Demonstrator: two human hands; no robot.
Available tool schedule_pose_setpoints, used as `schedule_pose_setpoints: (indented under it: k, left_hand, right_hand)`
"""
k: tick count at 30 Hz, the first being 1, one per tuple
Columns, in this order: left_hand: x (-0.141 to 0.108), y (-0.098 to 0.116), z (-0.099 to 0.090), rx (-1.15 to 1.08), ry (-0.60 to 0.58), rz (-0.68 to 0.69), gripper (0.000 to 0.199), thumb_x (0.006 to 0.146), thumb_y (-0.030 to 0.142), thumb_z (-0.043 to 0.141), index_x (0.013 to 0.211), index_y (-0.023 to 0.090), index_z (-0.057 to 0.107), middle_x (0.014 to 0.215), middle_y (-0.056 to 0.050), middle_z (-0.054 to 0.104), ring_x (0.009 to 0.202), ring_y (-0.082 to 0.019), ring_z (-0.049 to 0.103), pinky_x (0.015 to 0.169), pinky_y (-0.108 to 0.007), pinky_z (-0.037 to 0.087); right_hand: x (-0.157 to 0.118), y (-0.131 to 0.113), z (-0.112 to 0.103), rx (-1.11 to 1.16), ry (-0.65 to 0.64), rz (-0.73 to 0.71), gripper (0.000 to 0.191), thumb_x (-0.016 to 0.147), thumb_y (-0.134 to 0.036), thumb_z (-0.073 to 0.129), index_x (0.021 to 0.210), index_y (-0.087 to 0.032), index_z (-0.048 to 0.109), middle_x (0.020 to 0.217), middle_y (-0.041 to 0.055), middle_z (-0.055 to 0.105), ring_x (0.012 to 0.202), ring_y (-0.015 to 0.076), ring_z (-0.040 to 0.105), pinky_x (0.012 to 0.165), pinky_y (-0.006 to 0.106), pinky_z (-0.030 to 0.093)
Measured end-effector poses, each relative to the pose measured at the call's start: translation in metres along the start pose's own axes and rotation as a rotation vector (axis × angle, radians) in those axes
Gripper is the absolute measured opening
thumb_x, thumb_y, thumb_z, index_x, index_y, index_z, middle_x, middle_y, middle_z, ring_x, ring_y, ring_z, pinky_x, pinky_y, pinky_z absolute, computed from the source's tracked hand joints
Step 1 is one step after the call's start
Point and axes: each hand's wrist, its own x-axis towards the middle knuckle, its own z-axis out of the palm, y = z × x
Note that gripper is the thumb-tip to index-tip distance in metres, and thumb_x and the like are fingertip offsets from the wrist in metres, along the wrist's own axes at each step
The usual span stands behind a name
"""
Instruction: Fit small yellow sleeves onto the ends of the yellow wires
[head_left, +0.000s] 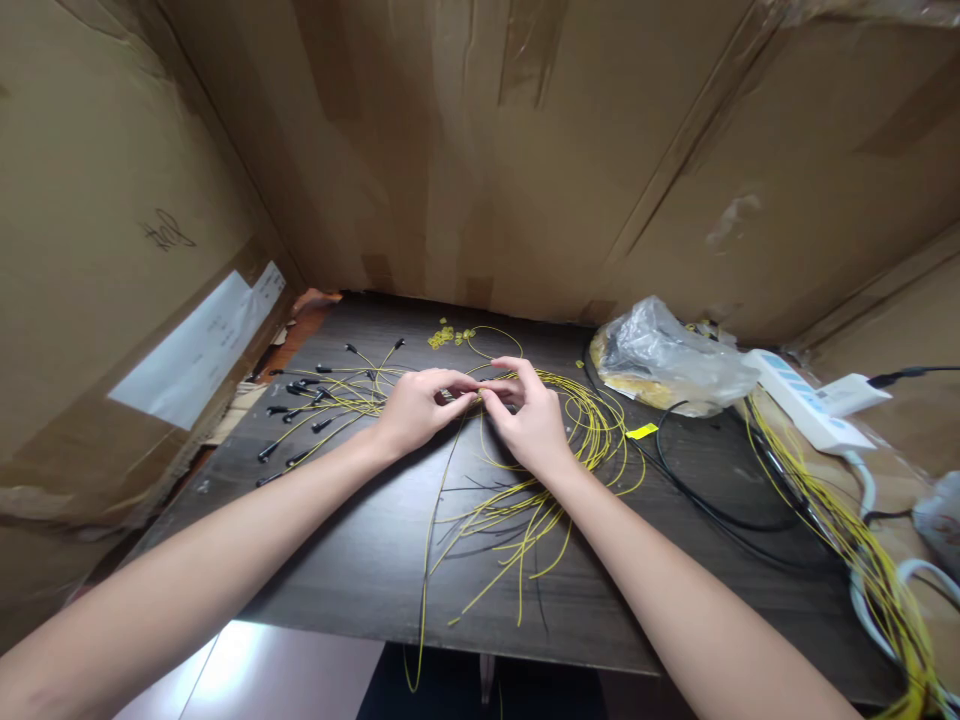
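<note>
My left hand point(424, 408) and my right hand point(529, 415) meet over the middle of the dark table, thumbs and fingertips pinched together. Between them is a thin yellow cable point(429, 540), whose long strand hangs from the fingertips past the table's front edge. A tiny yellowish bit shows at the pinch, too small to make out. Beside and under my right hand lies a loose coil of yellow cables point(600, 440), with loose ends fanned toward the front. Left of my left hand, several black connectors point(319, 398) tip yellow cables. My fingers partly hide the held part.
Small yellow pieces point(448, 335) lie in a pile behind the hands. At the right are a clear plastic bag point(667, 350), a white power strip point(806, 400), black cords point(720, 515) and a hanging yellow cable bundle point(870, 560). Cardboard walls point(450, 180) enclose the table.
</note>
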Motion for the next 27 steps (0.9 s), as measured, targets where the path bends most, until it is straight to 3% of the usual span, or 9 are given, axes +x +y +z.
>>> schedule_pose_setpoints:
  k: [11, 27]
  left_hand:
    - [0.0007, 0.0035, 0.0, -0.076, 0.007, -0.102, 0.01, 0.086, 0.022, 0.071, 0.094, 0.017, 0.077, 0.085, -0.003, 0.079, 0.068, -0.013, 0.071, 0.068, -0.024, 0.059]
    - [0.0004, 0.001, -0.0015, -0.035, 0.003, -0.026, 0.011, 0.086, 0.021, 0.072, 0.094, 0.019, 0.079, 0.085, -0.003, 0.079, 0.068, -0.014, 0.07, 0.067, -0.025, 0.056]
  right_hand:
    - [-0.0003, 0.0009, 0.0007, 0.044, 0.021, 0.026, 0.037, 0.081, -0.025, 0.07, 0.114, -0.024, 0.055, 0.095, 0.0034, 0.077, 0.086, 0.0196, 0.075, 0.085, 0.037, 0.063]
    - [-0.0002, -0.0002, -0.0002, 0.006, 0.025, -0.016, 0.038, 0.08, -0.024, 0.069, 0.115, -0.024, 0.055, 0.09, 0.0018, 0.074, 0.081, 0.0182, 0.073, 0.082, 0.036, 0.063]
